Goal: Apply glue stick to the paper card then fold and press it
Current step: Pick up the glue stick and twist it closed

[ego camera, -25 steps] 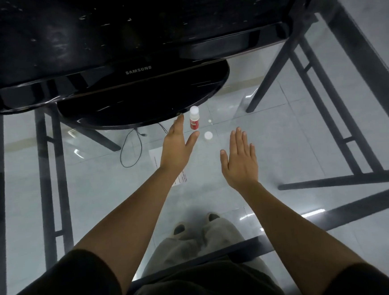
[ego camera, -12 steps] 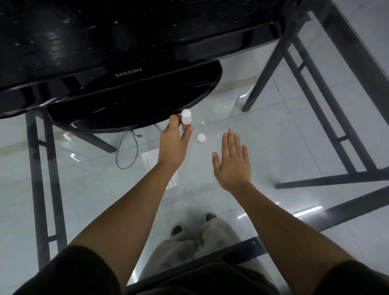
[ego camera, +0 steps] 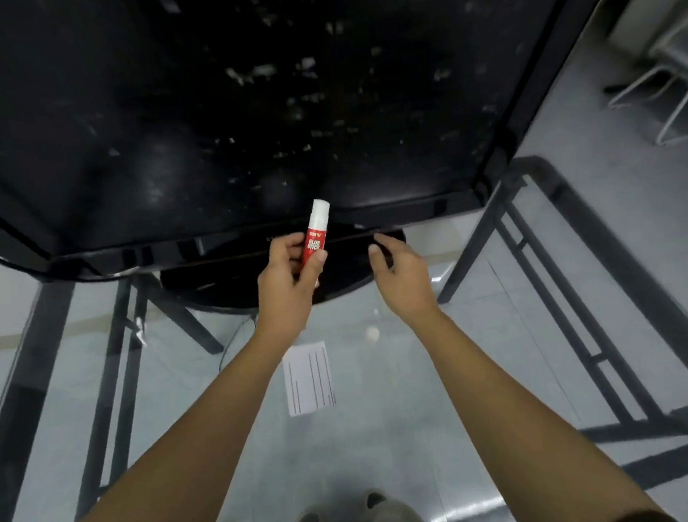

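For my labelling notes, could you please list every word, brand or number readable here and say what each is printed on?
"GLUE STICK": white letters on the red body of the glue stick held in the left hand.
Brand line above it on the same label: too blurred to read.
Printed lines on the paper card on the glass table: too small to read.
Monitor: no legible text.

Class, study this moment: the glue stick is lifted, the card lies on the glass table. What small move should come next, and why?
Probably the right hand should pull off the white cap. The left hand holds the red-and-white glue stick upright, still capped, and the right hand hovers empty beside it. The white lined paper card lies flat on the glass table, unglued.
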`<state>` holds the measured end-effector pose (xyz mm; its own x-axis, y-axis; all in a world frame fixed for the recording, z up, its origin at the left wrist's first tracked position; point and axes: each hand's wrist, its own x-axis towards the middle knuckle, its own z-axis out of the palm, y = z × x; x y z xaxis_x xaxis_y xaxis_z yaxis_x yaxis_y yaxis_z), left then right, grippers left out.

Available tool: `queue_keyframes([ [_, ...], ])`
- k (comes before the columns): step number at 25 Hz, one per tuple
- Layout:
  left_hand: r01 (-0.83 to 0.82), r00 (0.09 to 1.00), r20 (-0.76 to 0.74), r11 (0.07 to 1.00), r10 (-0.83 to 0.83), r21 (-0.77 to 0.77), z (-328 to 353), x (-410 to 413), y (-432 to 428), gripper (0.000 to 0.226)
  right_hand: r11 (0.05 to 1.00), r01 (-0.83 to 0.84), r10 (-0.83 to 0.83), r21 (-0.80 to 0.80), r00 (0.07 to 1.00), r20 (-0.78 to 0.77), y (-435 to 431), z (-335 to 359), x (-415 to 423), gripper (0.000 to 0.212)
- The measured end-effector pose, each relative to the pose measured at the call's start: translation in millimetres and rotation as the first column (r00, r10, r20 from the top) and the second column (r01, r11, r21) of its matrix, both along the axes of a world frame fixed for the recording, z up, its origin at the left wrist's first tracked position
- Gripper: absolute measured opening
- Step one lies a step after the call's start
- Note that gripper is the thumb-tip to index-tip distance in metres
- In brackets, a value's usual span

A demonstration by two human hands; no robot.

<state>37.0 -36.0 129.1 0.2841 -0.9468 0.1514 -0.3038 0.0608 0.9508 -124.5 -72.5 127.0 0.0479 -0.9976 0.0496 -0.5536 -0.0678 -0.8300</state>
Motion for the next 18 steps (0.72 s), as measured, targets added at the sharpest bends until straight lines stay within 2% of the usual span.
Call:
queue_keyframes([
  [4, -0.083, 0.994, -0.081, 0.983, 0.071, -0.165, 51.6, 10.5, 10.1, 0.031, 0.991, -0.133, 0.128, 0.002, 0.958, 0.256, -6.4, 81.1, 32.5, 0.039],
  [7, -0.112, 0.991, -0.096, 0.964, 0.091, -0.242, 69.2, 14.7, 17.9, 0.026, 0.959, -0.278, 0.239, 0.051, 0.894, 0.379, 5.3, 108.0, 47.9, 0.044],
  [13, -0.119, 0.993, -0.053, 0.947, 0.108, -0.299, 86.0, 24.3, 30.6, 0.022, 0.926, -0.376, 0.320, 0.024, 0.819, 0.476, 21.0, 129.4, 63.4, 0.032],
  [18, -0.071, 0.997, -0.004, 0.936, 0.074, -0.345, 97.4, 27.6, 31.2, 0.024, 0.922, -0.385, 0.320, 0.036, 0.812, 0.488, 18.4, 143.9, 67.5, 0.028],
])
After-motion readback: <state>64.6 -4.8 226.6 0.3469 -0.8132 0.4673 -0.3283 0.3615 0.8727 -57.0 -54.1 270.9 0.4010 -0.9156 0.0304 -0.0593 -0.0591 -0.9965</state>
